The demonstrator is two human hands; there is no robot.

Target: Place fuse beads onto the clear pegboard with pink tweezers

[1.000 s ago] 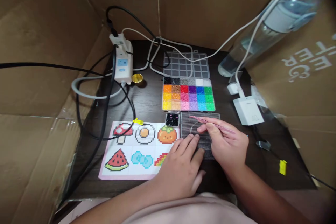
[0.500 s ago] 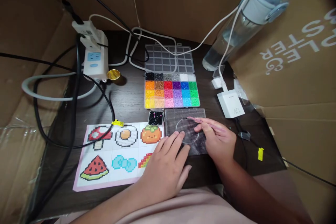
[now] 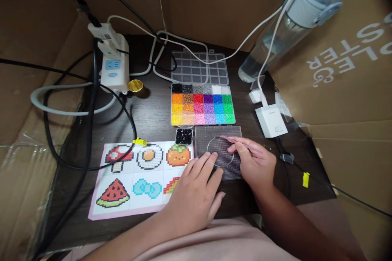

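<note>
Pink tweezers point(image 3: 245, 145) are pinched in my right hand point(image 3: 257, 167), with their tip at the upper part of a clear pegboard point(image 3: 202, 134). A few dark beads seem to sit at that tip, too small to make out well. A clear ring point(image 3: 208, 146) lies on the board. My left hand point(image 3: 197, 191) rests flat, fingers stretched, its fingertips on the board's left side and the ring. Beneath it is the pattern sheet point(image 3: 131, 208) with pixel pictures, partly covered. A small tray of black beads point(image 3: 184, 136) stands between sheet and board.
Behind the pegboard lies an open bead box point(image 3: 203, 104) of many colours, its lid point(image 3: 200, 67) folded back. A power strip point(image 3: 114, 65) with cables and a gold cup point(image 3: 135, 86) stand left. A water bottle point(image 3: 284, 28) and white charger point(image 3: 271, 121) are at right; cardboard walls surround the table.
The whole view has shifted slightly, so things appear a little further right. My right hand and the tweezers have barely moved over the board; my left hand stays in place.
</note>
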